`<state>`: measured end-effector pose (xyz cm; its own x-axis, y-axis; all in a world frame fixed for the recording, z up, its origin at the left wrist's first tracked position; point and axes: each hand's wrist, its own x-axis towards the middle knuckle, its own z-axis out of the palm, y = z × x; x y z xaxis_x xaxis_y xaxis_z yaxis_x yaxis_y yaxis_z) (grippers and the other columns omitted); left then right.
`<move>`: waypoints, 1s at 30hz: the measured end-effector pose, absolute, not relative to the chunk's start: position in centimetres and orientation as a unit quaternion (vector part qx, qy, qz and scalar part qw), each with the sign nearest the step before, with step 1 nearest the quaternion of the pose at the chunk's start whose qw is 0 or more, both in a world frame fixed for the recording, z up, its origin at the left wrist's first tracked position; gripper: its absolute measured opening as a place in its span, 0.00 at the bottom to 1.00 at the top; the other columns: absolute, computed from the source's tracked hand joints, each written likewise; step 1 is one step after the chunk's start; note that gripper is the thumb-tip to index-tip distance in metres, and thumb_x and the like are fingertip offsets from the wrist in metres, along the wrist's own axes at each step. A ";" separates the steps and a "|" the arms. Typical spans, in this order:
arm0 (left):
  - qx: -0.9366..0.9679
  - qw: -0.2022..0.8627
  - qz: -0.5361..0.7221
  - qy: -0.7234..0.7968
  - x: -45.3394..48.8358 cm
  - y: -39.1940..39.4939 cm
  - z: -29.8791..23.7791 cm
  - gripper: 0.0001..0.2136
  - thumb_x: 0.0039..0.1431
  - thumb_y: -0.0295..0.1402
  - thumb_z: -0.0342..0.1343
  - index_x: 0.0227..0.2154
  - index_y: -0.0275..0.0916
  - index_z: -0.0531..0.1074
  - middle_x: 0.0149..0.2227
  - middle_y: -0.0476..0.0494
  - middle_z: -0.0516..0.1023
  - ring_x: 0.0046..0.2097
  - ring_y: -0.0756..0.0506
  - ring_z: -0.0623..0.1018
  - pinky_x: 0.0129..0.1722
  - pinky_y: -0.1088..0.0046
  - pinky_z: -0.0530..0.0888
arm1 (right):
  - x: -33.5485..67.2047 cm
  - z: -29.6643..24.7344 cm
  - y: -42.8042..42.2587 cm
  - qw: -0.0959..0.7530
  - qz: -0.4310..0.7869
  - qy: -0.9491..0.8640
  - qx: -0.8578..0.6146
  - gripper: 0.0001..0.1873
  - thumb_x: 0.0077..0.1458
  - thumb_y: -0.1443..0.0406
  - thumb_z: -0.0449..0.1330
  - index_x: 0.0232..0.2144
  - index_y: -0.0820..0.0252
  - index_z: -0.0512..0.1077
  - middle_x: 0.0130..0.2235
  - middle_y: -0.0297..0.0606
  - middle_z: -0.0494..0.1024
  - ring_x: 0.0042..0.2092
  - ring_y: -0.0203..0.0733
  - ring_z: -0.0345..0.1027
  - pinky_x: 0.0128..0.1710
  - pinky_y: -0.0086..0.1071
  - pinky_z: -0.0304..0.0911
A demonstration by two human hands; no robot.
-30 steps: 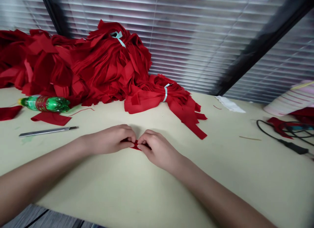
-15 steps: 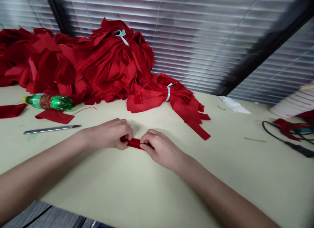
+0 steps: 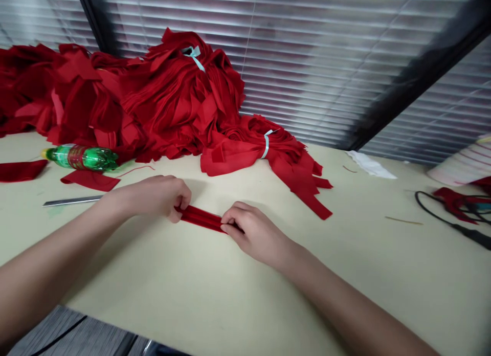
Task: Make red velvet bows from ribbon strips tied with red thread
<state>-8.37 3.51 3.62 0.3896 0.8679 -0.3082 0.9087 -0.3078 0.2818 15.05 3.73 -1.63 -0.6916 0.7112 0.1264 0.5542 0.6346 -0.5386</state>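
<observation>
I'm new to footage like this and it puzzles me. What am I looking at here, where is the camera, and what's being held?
No machine is involved here. These are a person's two bare hands, filmed by one camera worn on their head, looking forward and down. The left hand pinches one end of a narrow red fabric strip, and the right hand holds the other end, over a pale tabletop. Beyond them lies a big heap of red fabric pieces, tied in places with pale blue ties. Also on the table are a green plastic bottle on its side, what looks like a utility knife, and a black cable.
</observation>
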 end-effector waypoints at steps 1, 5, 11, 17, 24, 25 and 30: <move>0.804 0.204 -0.053 0.555 -8.5 3.5 3.7 0.06 0.39 0.28 0.54 0.23 0.43 0.72 0.24 0.52 0.73 0.24 0.50 0.67 0.21 0.76 0.57 | 15.1 -1.6 3.7 0.166 0.236 -0.889 -0.356 0.04 0.54 0.71 0.55 0.29 0.62 0.70 0.32 0.37 0.71 0.35 0.36 0.66 0.36 0.30 0.62; 0.803 0.200 -0.065 0.557 -8.5 3.5 3.7 0.05 0.39 0.27 0.52 0.21 0.42 0.71 0.22 0.52 0.71 0.23 0.50 0.66 0.20 0.76 0.57 | 15.1 -1.6 3.5 0.164 0.227 -0.891 -0.358 0.04 0.54 0.71 0.55 0.29 0.62 0.69 0.32 0.37 0.71 0.35 0.37 0.66 0.36 0.31 0.63; 0.809 0.179 -0.085 0.553 -8.8 3.4 3.6 0.04 0.41 0.28 0.52 0.22 0.41 0.70 0.25 0.49 0.71 0.23 0.49 0.67 0.21 0.75 0.58 | 15.1 -1.6 3.3 0.151 0.208 -0.896 -0.361 0.05 0.55 0.70 0.54 0.30 0.63 0.70 0.33 0.38 0.70 0.35 0.37 0.67 0.37 0.32 0.63; 0.863 0.160 0.096 0.470 -6.3 2.2 3.8 0.07 0.51 0.33 0.55 0.35 0.40 0.72 0.34 0.47 0.72 0.35 0.48 0.71 0.34 0.75 0.66 | 15.0 -1.3 3.2 0.122 0.171 -0.915 -0.344 0.07 0.56 0.71 0.52 0.31 0.65 0.70 0.34 0.40 0.70 0.36 0.40 0.67 0.37 0.34 0.64; 0.877 0.190 0.184 0.401 -3.0 1.7 0.2 0.07 0.59 0.28 0.50 0.31 0.36 0.73 0.30 0.47 0.73 0.34 0.50 0.71 0.36 0.76 0.66 | 14.9 -1.2 3.3 0.111 0.147 -0.920 -0.345 0.07 0.57 0.69 0.52 0.28 0.65 0.69 0.31 0.39 0.69 0.33 0.39 0.65 0.32 0.33 0.62; 0.873 0.190 0.185 0.409 -3.1 1.7 0.0 0.07 0.59 0.27 0.50 0.30 0.36 0.73 0.29 0.47 0.73 0.33 0.50 0.71 0.34 0.76 0.66 | 14.9 -1.3 3.4 0.120 0.157 -0.919 -0.341 0.07 0.57 0.69 0.53 0.28 0.65 0.69 0.31 0.38 0.69 0.33 0.39 0.65 0.31 0.32 0.62; 0.880 0.208 0.160 0.396 -3.6 1.9 0.4 0.05 0.55 0.24 0.52 0.29 0.37 0.73 0.29 0.49 0.74 0.32 0.52 0.72 0.33 0.77 0.66 | 15.0 -1.4 3.6 0.137 0.185 -0.913 -0.336 0.06 0.56 0.69 0.54 0.30 0.63 0.71 0.32 0.38 0.70 0.35 0.38 0.66 0.35 0.32 0.62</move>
<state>-3.58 1.93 0.42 0.6355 0.7633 0.1162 0.6303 -0.5998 0.4929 15.03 3.56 -1.42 -0.7362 0.6650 0.1255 0.5634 0.7050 -0.4307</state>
